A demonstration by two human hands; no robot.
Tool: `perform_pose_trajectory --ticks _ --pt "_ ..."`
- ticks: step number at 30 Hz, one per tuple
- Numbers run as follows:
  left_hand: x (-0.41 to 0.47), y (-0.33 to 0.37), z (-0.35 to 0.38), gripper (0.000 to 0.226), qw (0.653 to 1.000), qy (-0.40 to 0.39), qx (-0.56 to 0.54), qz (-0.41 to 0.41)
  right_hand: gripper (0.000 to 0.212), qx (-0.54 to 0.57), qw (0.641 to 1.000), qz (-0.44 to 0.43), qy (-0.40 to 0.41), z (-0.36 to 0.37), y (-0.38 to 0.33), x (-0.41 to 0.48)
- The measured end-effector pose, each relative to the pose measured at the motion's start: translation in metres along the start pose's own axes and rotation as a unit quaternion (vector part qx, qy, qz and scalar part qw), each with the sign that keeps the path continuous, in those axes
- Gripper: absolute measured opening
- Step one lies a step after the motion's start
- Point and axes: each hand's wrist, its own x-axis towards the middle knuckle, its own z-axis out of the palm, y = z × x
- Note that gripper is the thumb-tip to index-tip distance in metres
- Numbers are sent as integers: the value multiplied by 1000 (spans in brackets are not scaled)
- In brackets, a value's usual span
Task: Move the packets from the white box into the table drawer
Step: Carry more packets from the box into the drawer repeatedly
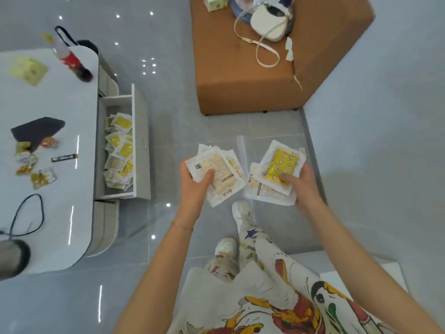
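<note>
My left hand [196, 186] grips a fanned stack of white and yellow packets [216, 165], thumb across the top one. My right hand [301, 184] holds a second stack of packets [280, 169], thumb pressed on a yellow star-patterned one. Both stacks hang over the floor in front of me. To the left, the table drawer [139, 141] is pulled out and holds several of the same packets [119, 153]. A corner of the white box [390, 273] shows at lower right, mostly hidden by my right arm.
The white table [60, 213] at left carries a red bottle [72, 61], a black pouch [36, 131], candy wrappers and a black cable. A brown ottoman [252, 75] with a white bag stands ahead. My feet rest on the grey tiled floor.
</note>
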Motion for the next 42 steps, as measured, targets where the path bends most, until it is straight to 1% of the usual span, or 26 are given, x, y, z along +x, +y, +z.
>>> perform_pose_trajectory --ticks 4,7,11,16,19,23,27,33,36,42 --pt "25 7 -26 39 997 66 -24 -13 55 -32 999 11 -42 47 -18 38" --pt "45 12 -42 42 992 117 -43 -20 58 -71 995 13 -75 79 -34 68" --pt "64 19 -57 37 978 192 -78 -18 58 -122 984 28 -124 119 -55 104" --pt "68 20 -81 36 952 278 -128 -10 52 -186 964 14 -189 174 -78 132" --pt "64 11 -99 39 928 337 -159 -23 52 -230 945 5 -234 210 -86 143" --pt "64 7 -125 39 903 404 -140 -34 52 -278 918 3 -282 265 -90 151" --pt "73 4 -152 39 885 433 -166 -40 52 -298 900 6 -319 323 -88 157" --pt "109 1 -211 42 860 461 -215 -40 52 -303 893 30 -333 412 -74 174" --pt "128 2 -242 37 849 471 -237 -43 54 -323 885 29 -334 460 -71 182" --pt "164 14 -293 38 835 483 -258 -52 59 -381 859 -1 -342 544 -76 196"
